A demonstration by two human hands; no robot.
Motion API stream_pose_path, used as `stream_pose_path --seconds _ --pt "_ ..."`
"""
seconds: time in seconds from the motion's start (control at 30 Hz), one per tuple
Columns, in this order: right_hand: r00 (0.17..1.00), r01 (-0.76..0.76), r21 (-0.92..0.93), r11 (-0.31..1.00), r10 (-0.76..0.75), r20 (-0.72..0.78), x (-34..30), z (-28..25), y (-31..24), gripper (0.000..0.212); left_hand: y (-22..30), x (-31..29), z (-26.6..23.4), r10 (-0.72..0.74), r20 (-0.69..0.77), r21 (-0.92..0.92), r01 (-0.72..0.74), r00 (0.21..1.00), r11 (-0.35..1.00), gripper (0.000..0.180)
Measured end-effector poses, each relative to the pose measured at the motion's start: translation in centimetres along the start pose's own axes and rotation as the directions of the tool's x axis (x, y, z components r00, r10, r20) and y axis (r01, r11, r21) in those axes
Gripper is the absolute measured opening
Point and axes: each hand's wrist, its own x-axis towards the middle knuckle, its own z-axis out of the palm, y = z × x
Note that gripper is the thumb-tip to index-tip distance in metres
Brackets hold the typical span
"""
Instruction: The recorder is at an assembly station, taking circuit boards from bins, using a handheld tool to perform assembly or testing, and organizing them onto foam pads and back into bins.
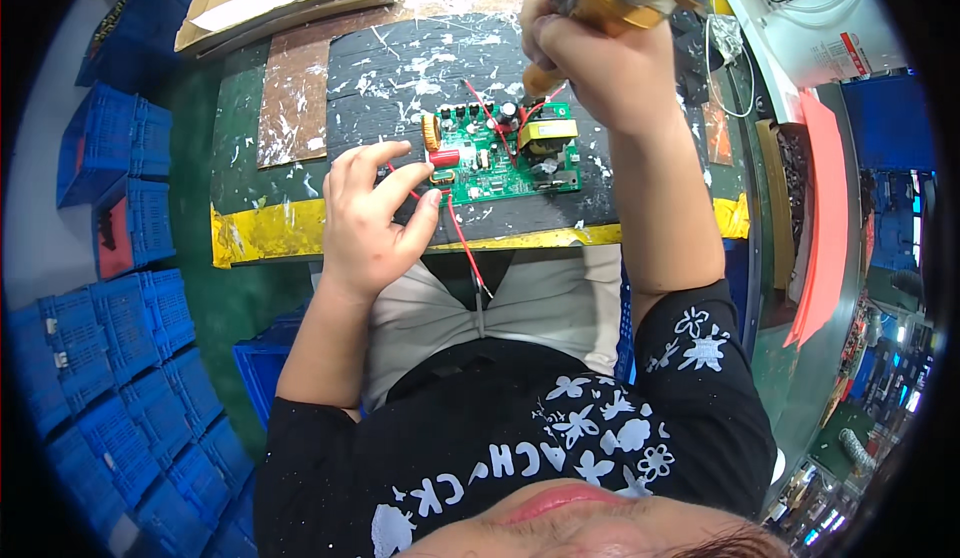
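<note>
A green circuit board [497, 186] lies on a black work mat [380, 76]. It carries a yellow-wrapped transformer [548, 136], a copper-coloured coil [431, 133], a red cylindrical part [444, 159] and several smaller parts. My left hand [375, 208] rests at the board's left edge, its fingers apart and the fingertips touching or nearly touching the edge. Red wires [459, 230] run past the thumb and hang over the table's front edge. Above the board's far right, my right hand [610, 73] is closed around a yellow-orange glue gun [605, 6], partly cut off by the frame.
Whitish scraps dot the mat and the table, whose front edge has yellow tape [270, 233]. A shallow cardboard box [290, 3] stands at the far left. Blue crates [130, 328] are stacked on the left. Pink sheets [822, 218] and a white machine [800, 38] are at the right.
</note>
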Motion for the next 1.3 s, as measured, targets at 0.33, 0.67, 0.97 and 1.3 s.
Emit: stream_pose_path --seconds 0.33,0.67,0.97,1.3 --pt "0.957 -0.249 0.551 0.797 0.29 0.012 -3.3 1.4 -4.1 0.038 -0.2 0.0 0.0 0.002 0.018 -0.007 -0.002 1.0 1.0 0.024" --pt "0.891 -0.372 0.246 0.895 0.27 0.364 -3.0 -0.4 -1.7 0.043 -0.1 0.1 -0.2 -0.003 0.012 -0.014 0.003 1.0 1.0 0.024" --pt "0.847 0.231 0.808 0.542 -0.521 0.108 -1.4 1.3 0.8 0.046 -0.2 -0.2 -0.5 -0.027 0.014 -0.011 0.027 1.0 1.0 0.022" --pt "0.993 -0.016 0.453 0.892 -0.037 0.108 -2.6 0.3 -0.3 0.049 -0.2 0.1 -0.3 -0.005 0.019 -0.027 0.005 1.0 1.0 0.022"
